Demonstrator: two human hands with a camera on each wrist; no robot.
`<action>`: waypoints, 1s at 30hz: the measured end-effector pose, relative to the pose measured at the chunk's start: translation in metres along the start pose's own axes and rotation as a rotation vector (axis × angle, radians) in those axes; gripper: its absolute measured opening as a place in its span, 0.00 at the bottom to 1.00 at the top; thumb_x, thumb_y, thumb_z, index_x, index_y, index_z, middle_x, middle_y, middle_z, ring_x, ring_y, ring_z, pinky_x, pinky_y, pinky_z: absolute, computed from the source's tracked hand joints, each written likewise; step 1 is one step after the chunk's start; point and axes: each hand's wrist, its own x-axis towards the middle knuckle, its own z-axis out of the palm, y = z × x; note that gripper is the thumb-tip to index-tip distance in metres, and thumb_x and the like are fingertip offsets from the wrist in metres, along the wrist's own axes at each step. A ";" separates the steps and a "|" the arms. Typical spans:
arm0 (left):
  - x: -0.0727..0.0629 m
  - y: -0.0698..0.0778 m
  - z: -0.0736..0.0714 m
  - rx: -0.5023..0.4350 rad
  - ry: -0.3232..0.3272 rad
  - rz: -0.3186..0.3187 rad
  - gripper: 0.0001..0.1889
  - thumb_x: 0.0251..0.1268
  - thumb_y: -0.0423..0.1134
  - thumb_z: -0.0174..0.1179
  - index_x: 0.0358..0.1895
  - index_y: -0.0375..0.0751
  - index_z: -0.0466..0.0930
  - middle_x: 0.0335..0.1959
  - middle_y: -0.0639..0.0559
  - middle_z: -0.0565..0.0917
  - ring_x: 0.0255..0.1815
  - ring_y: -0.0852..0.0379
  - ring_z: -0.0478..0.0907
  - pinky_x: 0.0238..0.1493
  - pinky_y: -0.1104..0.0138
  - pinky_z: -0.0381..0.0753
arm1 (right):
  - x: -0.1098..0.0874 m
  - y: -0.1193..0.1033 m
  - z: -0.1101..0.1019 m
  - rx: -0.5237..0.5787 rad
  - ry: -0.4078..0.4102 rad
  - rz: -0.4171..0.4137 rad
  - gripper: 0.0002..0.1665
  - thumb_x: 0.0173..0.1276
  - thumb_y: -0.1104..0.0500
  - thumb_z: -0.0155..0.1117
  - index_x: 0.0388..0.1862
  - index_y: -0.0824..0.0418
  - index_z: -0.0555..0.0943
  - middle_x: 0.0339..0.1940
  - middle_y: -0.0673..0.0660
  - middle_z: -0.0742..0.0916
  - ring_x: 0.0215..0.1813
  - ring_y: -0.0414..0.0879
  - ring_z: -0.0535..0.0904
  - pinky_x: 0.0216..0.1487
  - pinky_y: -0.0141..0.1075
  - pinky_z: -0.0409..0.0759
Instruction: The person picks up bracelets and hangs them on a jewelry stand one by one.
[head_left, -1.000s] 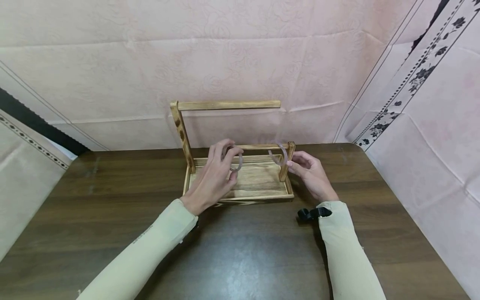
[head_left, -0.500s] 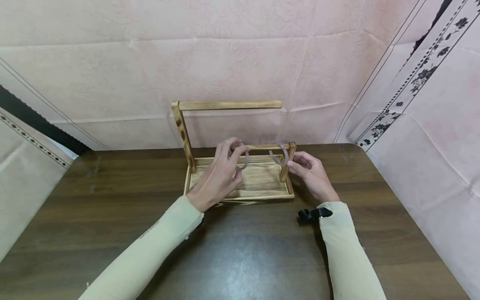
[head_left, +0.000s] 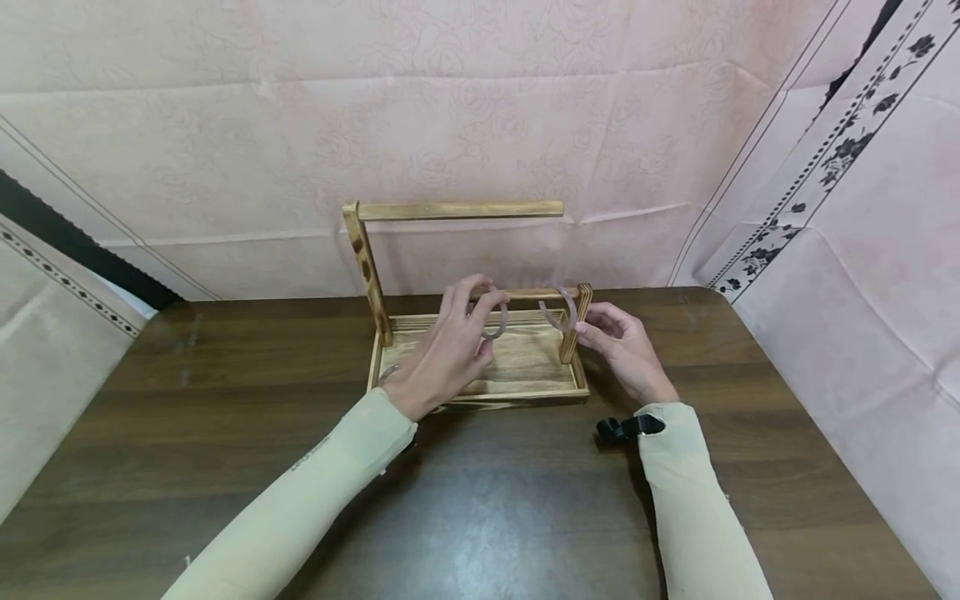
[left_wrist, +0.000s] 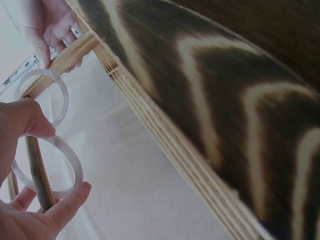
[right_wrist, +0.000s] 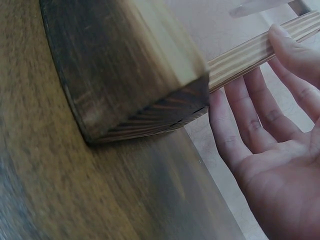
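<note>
A wooden display stand [head_left: 363,267] has a tall left post with a high bar, and a short right post [head_left: 567,343] with a low bar [head_left: 525,294]. My left hand [head_left: 450,350] pinches a pale lilac bangle [head_left: 502,327] between thumb and fingertips. In the left wrist view this bangle [left_wrist: 76,162] encircles the low bar. A second bangle [head_left: 572,310] hangs on the bar beside the short post. My right hand [head_left: 628,354] grips that post from the right; the right wrist view shows thumb and fingers on either side of the post [right_wrist: 255,50].
The stand's shallow tray base [head_left: 517,358] rests on a dark wooden table [head_left: 480,500] near its back edge. A thin curved thing [head_left: 387,373] shows beside my left wrist, too small to identify. Pink cloth [head_left: 465,133] hangs behind the table.
My left hand has slid to the right along the low bar, carrying its bangle closer to the hanging one. My right hand has stayed at the short post.
</note>
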 end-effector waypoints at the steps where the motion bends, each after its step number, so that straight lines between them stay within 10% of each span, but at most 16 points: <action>1: 0.001 0.000 0.000 -0.001 -0.001 -0.001 0.34 0.52 0.23 0.63 0.66 0.45 0.68 0.71 0.40 0.65 0.67 0.42 0.68 0.44 0.65 0.88 | 0.000 0.000 0.000 0.004 0.001 0.000 0.13 0.73 0.58 0.67 0.54 0.56 0.80 0.49 0.48 0.84 0.52 0.38 0.83 0.58 0.33 0.85; 30: 0.010 0.006 0.007 0.002 -0.036 -0.033 0.37 0.51 0.23 0.65 0.68 0.45 0.66 0.73 0.40 0.64 0.68 0.43 0.69 0.43 0.67 0.89 | 0.001 0.002 -0.001 0.001 0.007 0.021 0.13 0.73 0.57 0.68 0.54 0.55 0.79 0.47 0.49 0.83 0.51 0.39 0.83 0.57 0.33 0.85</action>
